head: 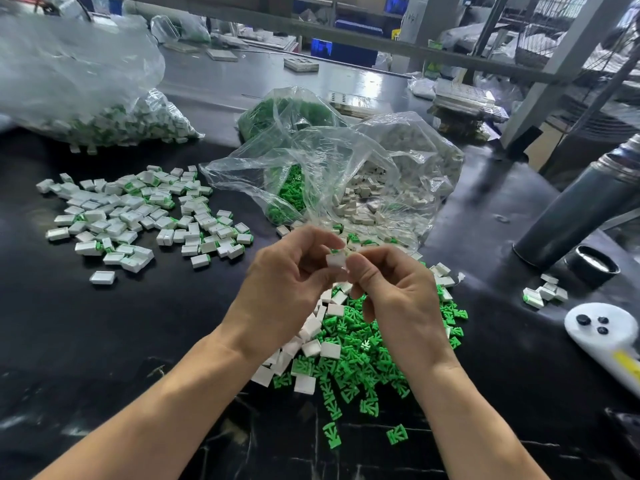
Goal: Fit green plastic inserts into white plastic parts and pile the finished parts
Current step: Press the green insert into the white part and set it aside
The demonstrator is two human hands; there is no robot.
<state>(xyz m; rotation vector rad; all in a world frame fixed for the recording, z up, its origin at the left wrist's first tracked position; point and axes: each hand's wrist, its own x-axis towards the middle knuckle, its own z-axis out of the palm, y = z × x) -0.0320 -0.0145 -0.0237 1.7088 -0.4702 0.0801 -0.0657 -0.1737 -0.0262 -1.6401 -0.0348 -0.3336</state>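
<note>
Pinching one white part [336, 262] between both hands' fingers [360, 268], above loose green inserts [363, 358], bare table [138, 323] leftward.

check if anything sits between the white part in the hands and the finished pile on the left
Nothing visible does. The white part is pinched between the left hand and right hand, and only bare black table lies between it and the finished pile.

head view looks down (close) at table [104, 341]
</note>
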